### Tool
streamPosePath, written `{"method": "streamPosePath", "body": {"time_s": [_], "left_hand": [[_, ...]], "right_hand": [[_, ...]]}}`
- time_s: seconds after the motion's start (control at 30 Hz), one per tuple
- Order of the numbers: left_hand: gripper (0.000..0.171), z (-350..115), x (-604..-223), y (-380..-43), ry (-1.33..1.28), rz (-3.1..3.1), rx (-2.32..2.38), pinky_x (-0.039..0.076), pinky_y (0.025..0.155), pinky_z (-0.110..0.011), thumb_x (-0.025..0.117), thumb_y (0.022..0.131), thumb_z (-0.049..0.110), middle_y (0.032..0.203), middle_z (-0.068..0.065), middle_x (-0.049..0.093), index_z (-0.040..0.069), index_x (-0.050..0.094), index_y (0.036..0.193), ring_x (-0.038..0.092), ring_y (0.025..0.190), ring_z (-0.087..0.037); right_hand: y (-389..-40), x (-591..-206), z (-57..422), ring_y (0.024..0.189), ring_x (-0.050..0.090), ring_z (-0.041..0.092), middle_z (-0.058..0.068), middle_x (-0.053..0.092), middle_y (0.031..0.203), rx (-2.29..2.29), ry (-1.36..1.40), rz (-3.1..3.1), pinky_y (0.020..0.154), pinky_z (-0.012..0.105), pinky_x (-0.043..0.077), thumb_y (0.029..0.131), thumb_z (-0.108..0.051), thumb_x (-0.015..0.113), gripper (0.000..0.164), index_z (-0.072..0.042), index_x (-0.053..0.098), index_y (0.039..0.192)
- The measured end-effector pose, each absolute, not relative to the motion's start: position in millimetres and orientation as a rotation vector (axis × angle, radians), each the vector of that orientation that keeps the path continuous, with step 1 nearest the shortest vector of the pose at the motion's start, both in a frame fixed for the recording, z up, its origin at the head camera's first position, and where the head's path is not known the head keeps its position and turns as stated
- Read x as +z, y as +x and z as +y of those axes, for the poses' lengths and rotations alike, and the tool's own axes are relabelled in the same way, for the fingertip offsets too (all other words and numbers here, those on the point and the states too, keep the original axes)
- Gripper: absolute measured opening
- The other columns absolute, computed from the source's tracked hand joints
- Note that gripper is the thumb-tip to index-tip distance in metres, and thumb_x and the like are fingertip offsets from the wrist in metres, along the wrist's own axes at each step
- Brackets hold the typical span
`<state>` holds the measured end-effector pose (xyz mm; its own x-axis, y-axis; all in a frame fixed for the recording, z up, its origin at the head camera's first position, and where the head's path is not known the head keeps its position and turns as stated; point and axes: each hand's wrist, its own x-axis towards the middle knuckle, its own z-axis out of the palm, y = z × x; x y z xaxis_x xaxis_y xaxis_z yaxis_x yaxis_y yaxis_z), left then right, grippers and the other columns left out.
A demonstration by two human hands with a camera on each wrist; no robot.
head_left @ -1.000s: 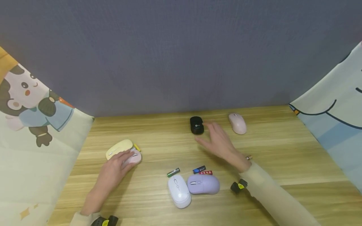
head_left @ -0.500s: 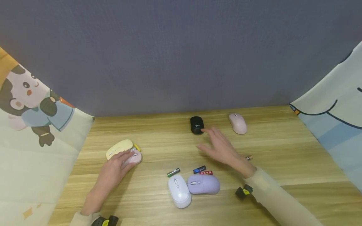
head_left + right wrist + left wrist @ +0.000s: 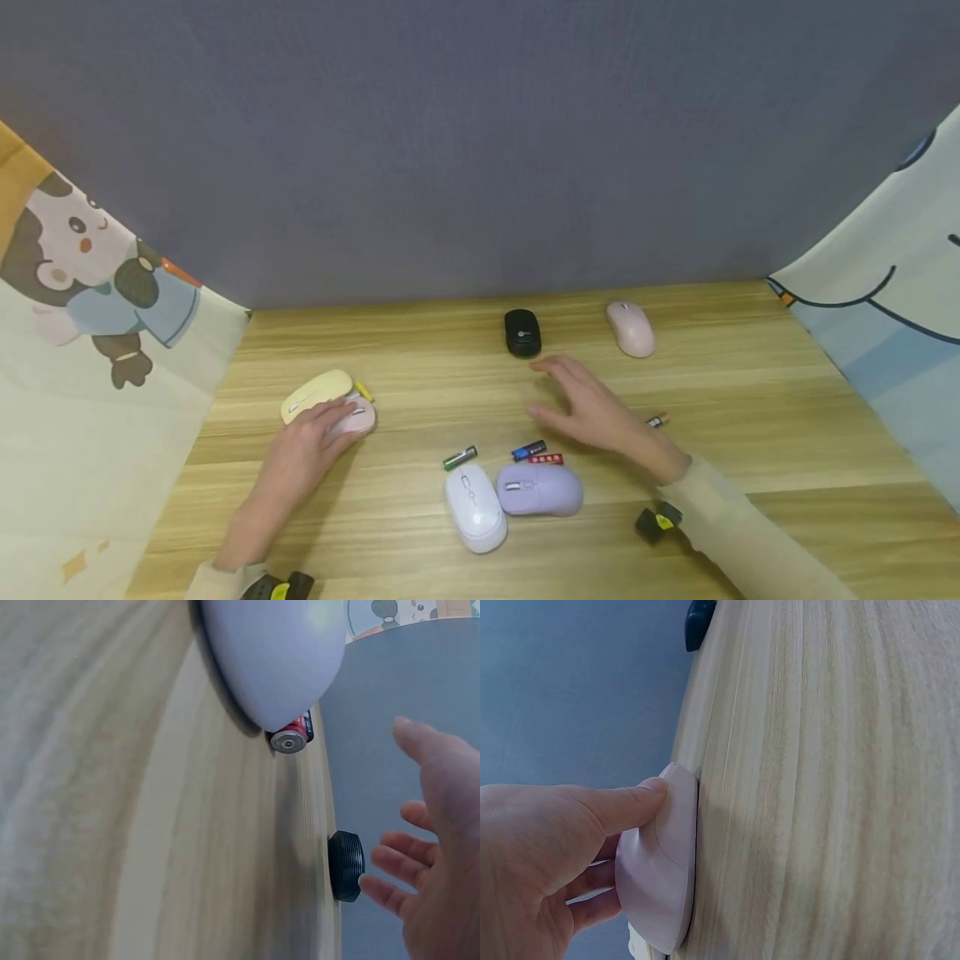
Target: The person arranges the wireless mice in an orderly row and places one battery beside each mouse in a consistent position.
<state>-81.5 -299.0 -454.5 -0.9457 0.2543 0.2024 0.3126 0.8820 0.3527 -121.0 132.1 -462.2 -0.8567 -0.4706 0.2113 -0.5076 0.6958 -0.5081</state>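
Head view shows the right hand (image 3: 588, 408) drawn back toward the person: a second ago its fingertips were at the edge of the black mouse (image 3: 522, 332), and now they hang just short of it on the near side. Its thumb stands well apart from the fingers, with nothing between them. The left hand (image 3: 300, 446) has stayed put, thumb and fingers gripping the near pink mouse (image 3: 354, 419), which rests on the table (image 3: 420, 350). The black mouse has kept its place near the back edge, so I judge the right hand is done touching it, leaving only the near pink mouse in hand.

Farther out, the yellow mouse (image 3: 318, 392) lies beside the gripped one. The white mouse (image 3: 476, 508) and purple mouse (image 3: 540, 489) sit together, with green (image 3: 460, 457), blue (image 3: 528, 451) and red (image 3: 547, 458) batteries just beyond. The far pink mouse (image 3: 631, 329) stands right of the black one.
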Motion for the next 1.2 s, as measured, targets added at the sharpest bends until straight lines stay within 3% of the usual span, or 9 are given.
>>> {"method": "streamPosePath", "body": {"time_s": [0.33, 0.7, 1.2], "left_hand": [[0.046, -300, -457, -85, -0.466, -2.886, -0.532, 0.052, 0.101, -0.063, 0.081, 0.090, 0.021, 0.137, -0.020, 0.065, 0.005, 0.069, 0.132, 0.062, 0.124, -0.044], [0.045, -299, -459, -86, -0.512, -2.847, -0.493, 0.055, 0.097, -0.061, 0.082, 0.089, 0.020, 0.133, -0.021, 0.067, 0.003, 0.070, 0.129, 0.065, 0.119, -0.044], [0.043, -299, -454, -90, -0.622, -2.805, -0.477, 0.056, 0.096, -0.061, 0.082, 0.089, 0.020, 0.127, -0.021, 0.069, 0.001, 0.071, 0.125, 0.067, 0.113, -0.044]], "right_hand": [[-109, -464, 135, 0.140, 0.050, 0.031, 0.013, 0.052, 0.151, 0.933, 1.003, -2.839, 0.115, 0.054, 0.044, 0.094, -0.044, 0.075, 0.066, -0.014, 0.053, 0.148], [-101, -465, 137, 0.140, 0.049, 0.020, -0.002, 0.052, 0.151, 0.875, 1.133, -2.878, 0.118, 0.046, 0.044, 0.092, -0.065, 0.067, 0.077, -0.018, 0.051, 0.151], [-88, -469, 137, 0.138, 0.050, 0.019, -0.002, 0.052, 0.150, 0.700, 1.321, -2.826, 0.115, 0.047, 0.046, 0.093, -0.068, 0.063, 0.075, -0.019, 0.054, 0.148]]}}
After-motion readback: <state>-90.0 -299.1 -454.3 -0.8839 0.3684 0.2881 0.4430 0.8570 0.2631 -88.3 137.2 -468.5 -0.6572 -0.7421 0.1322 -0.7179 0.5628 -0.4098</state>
